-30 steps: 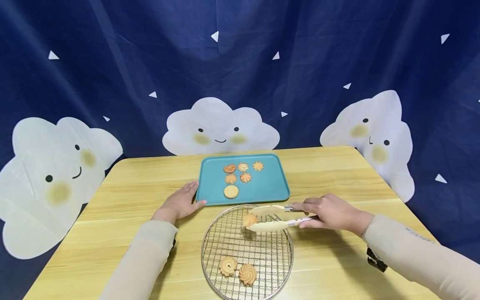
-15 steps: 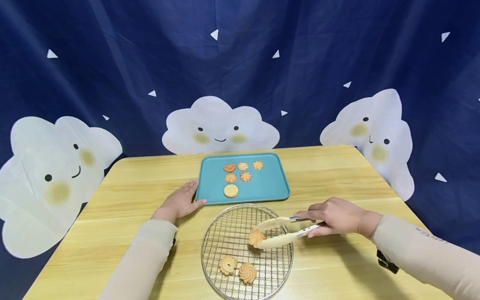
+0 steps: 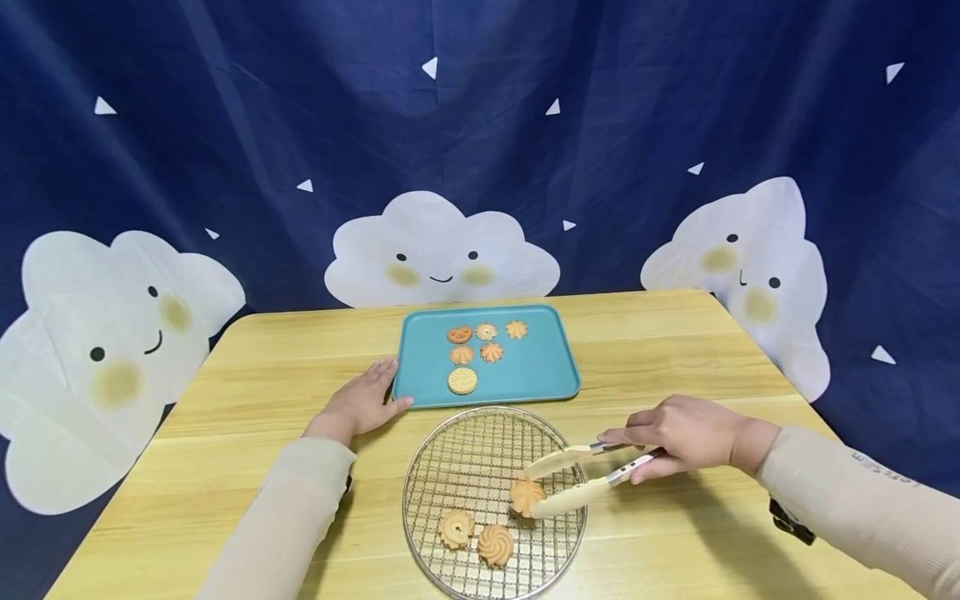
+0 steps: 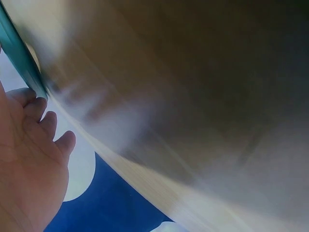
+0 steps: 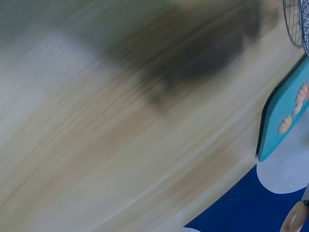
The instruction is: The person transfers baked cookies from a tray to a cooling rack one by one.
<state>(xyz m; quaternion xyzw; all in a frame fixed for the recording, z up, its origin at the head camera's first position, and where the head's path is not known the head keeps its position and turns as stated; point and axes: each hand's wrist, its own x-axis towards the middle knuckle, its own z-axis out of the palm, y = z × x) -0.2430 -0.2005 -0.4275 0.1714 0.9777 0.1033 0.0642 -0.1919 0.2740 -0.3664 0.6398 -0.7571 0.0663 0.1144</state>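
My right hand (image 3: 690,433) grips a pair of tongs (image 3: 573,496) with cream tips and metal arms. Between the tips is a star-shaped cookie (image 3: 527,497), at the right part of a round wire cooling rack (image 3: 457,458); whether it touches the wires I cannot tell. Nearer me on the rack lie a ring cookie (image 3: 456,529) and a swirl cookie (image 3: 496,546). My left hand (image 3: 362,404), fingers extended, touches the left edge of a teal tray (image 3: 532,367). In the left wrist view, the left hand's fingers (image 4: 48,125) meet the tray's side.
On the tray's left and middle sit several cookies, among them a pretzel-shaped one (image 3: 459,335) and a round flat one (image 3: 462,381). The wooden table (image 3: 645,350) ends in front of a blue curtain (image 3: 480,125) printed with clouds.
The right hand, tongs and star-shaped cookie have moved right and toward me, from the rack's far part to its right part. My left hand stays at the tray.
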